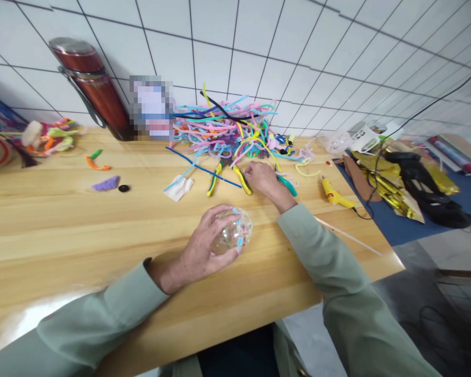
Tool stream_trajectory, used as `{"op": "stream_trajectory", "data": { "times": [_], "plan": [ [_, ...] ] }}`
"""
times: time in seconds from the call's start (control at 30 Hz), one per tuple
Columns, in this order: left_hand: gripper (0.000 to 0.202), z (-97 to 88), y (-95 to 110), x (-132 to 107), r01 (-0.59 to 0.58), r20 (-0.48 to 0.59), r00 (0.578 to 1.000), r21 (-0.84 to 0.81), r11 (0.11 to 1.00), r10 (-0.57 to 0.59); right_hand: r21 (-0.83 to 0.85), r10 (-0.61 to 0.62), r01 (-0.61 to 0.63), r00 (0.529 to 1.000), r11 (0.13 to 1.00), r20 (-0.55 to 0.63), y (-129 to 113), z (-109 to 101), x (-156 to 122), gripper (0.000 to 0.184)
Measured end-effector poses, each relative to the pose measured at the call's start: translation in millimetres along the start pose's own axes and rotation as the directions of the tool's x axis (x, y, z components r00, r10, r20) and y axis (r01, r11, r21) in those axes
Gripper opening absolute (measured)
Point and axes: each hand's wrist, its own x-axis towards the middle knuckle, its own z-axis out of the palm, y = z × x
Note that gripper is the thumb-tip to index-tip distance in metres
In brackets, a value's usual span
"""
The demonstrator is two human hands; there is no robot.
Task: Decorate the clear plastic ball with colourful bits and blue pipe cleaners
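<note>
My left hand [204,246] is wrapped round a clear plastic ball [233,234] with small coloured bits on it, held just above the wooden table [82,230]. My right hand [264,179] reaches forward to the near edge of a heap of coloured pipe cleaners [223,128]. Its fingers are curled down by the yellow-handled pliers [241,179]; what they grip, if anything, is hidden. A second yellow-and-green-handled tool [215,179] lies just left of the pliers, crossed by a blue pipe cleaner [198,166].
A yellow glue gun [335,195] lies right of my right hand, with a thin white stick [349,236] near the table edge. A brown flask [94,89] leans on the tiled wall. Purple piece [105,184], black button [123,188], white scrap [178,187], gold foil [392,191] on blue mat.
</note>
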Motion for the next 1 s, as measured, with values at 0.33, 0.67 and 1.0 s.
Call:
{"op": "stream_trajectory", "data": {
  "times": [0.33,0.67,1.0],
  "plan": [
    [0.066,-2.4,1.6,1.0,0.005,0.019,1.0,-0.014,1.0,-0.005,0.348,-0.04,0.066,0.996,0.935,-0.08,25.9,-22.5,-49.9,0.021],
    [0.064,-3.4,-0.3,4.2,-0.009,-0.009,1.0,-0.045,0.999,0.009,0.799,-0.118,0.288,0.956,0.528,-0.267,22.4,-30.0,-162.6,0.008],
    [0.063,-3.7,2.9,5.1,0.012,-0.01,1.0,-0.065,0.998,-0.012,0.618,-0.29,0.491,0.868,0.614,-0.402,-12.7,-18.1,-184.9,0.014]
  ]
}}
